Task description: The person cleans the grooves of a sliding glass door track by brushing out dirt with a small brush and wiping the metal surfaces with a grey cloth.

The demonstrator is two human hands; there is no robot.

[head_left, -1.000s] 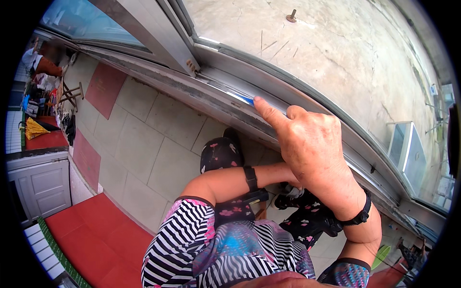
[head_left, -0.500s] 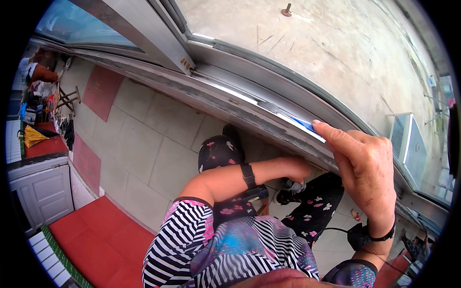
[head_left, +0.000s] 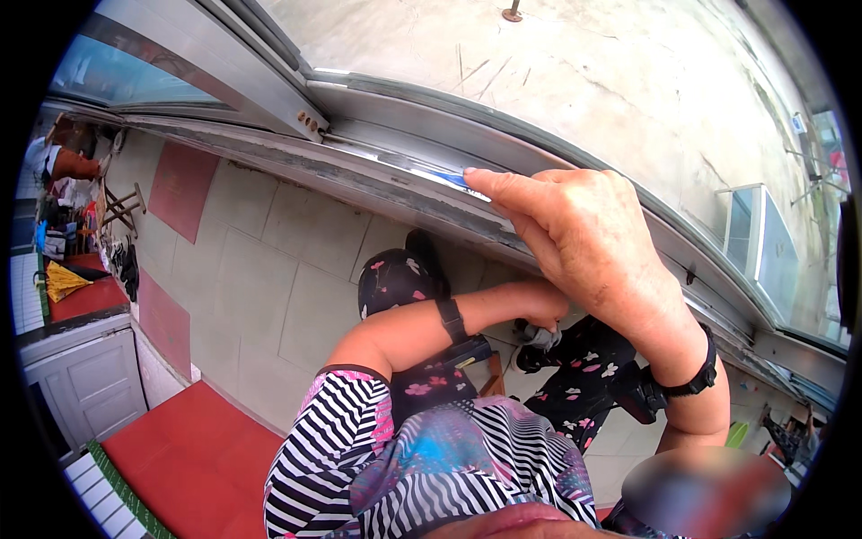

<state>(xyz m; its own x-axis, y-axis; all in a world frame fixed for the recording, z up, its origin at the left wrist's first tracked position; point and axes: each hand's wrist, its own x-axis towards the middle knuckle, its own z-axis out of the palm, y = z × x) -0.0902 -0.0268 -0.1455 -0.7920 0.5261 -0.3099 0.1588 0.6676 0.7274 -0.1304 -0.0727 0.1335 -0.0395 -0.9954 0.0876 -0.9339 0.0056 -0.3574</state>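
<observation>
My right hand (head_left: 584, 238) reaches over a metal sliding-window track (head_left: 377, 135), its fingers closed on a small brush (head_left: 446, 178) with a blue and white handle. The index finger lies along the handle, and the brush rests low in the channel. Its bristle end is blurred against the bright metal. Below the sill, beside my right knee, my left hand (head_left: 539, 304) hangs with its fingers closed on a crumpled grey cloth (head_left: 541, 336). Part of that cloth is hidden by the fingers and my leg.
A sliding pane's frame (head_left: 269, 85) stands at the track's upper left. Beyond the window lies a concrete surface (head_left: 575, 72) with an upright bolt (head_left: 512, 14). A red-topped bench (head_left: 193, 458) is at lower left; a folding stool (head_left: 123, 211) stands farther off on the tiled floor (head_left: 269, 260).
My right hand has slid left along the track with the brush. My left hand stays low with the grey cloth, and the whole view has shifted slightly.
</observation>
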